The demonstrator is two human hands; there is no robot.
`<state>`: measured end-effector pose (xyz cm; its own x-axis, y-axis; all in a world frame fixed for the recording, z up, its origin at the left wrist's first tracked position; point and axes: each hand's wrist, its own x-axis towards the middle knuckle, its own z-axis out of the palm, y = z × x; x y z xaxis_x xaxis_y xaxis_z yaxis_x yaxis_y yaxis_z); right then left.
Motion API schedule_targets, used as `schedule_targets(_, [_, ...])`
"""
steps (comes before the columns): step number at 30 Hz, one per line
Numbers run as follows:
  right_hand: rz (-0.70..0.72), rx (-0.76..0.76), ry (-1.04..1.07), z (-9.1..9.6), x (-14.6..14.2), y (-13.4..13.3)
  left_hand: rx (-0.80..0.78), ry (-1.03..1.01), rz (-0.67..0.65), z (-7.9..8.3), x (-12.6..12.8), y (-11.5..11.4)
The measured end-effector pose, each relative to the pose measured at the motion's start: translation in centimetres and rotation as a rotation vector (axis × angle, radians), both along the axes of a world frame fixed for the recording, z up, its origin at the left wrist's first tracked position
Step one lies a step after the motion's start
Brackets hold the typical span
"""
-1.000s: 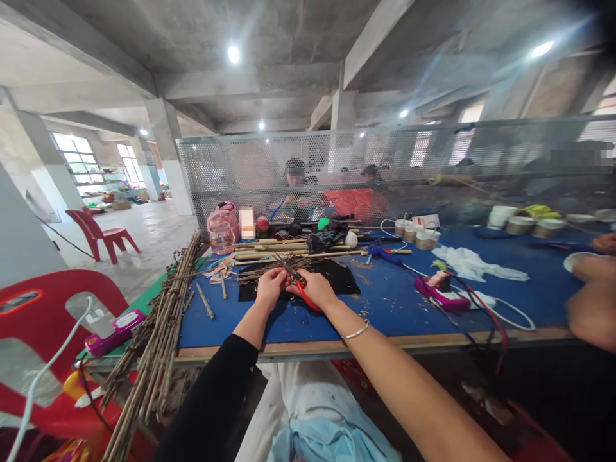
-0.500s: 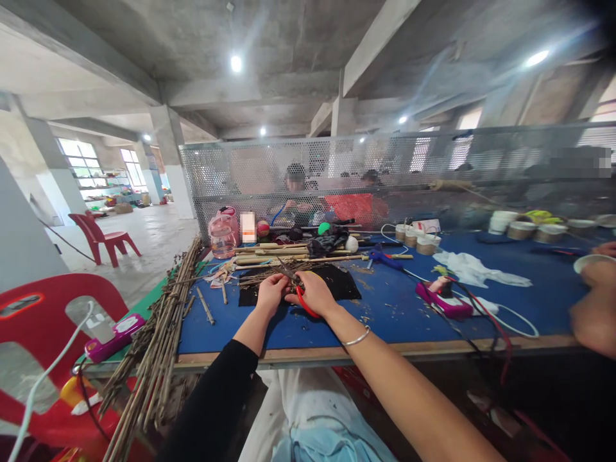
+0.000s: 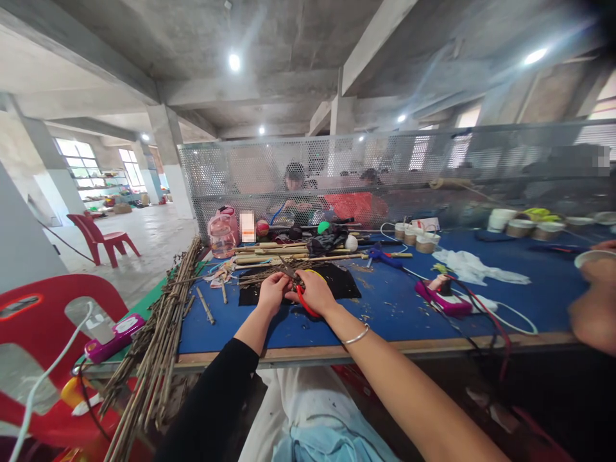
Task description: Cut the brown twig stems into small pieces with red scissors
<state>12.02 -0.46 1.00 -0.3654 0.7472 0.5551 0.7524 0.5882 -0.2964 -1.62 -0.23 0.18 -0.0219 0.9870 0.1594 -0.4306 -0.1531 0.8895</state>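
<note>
Red-handled scissors (image 3: 305,304) are in my right hand (image 3: 316,292), whose fingers are wrapped round the handles, with the dark blades pointing up and to the left. My left hand (image 3: 272,292) is closed in a pinch right beside the blades. What its fingers hold is too small and hidden to name. Both hands are close together over a black cloth (image 3: 342,282) on the blue table (image 3: 289,333). Thin brown twigs (image 3: 255,276) lie on the cloth just beyond my left hand.
A bundle of long dry stems (image 3: 158,346) hangs over the table's left edge. Bamboo sticks (image 3: 255,259), a pink jug (image 3: 222,234) and a blue glue gun (image 3: 385,258) lie beyond. Right stand a purple power strip (image 3: 443,299) and a co-worker's hand (image 3: 599,273). A mesh partition (image 3: 231,173) runs behind.
The view has shifted very slightly. Both hands and the scissors keep nearly the same place and grip.
</note>
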Motion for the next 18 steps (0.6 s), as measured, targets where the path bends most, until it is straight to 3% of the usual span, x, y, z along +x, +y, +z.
schedule_targets(5, [0.034,-0.08,0.035,0.4,0.12,-0.38,-0.026,-0.059,0.025,-0.03,-0.12,0.19])
schedule_targets(18, [-0.107,-0.13,-0.04,-0.13,0.4,-0.01,-0.13,-0.092,0.107,-0.04,-0.59,0.48])
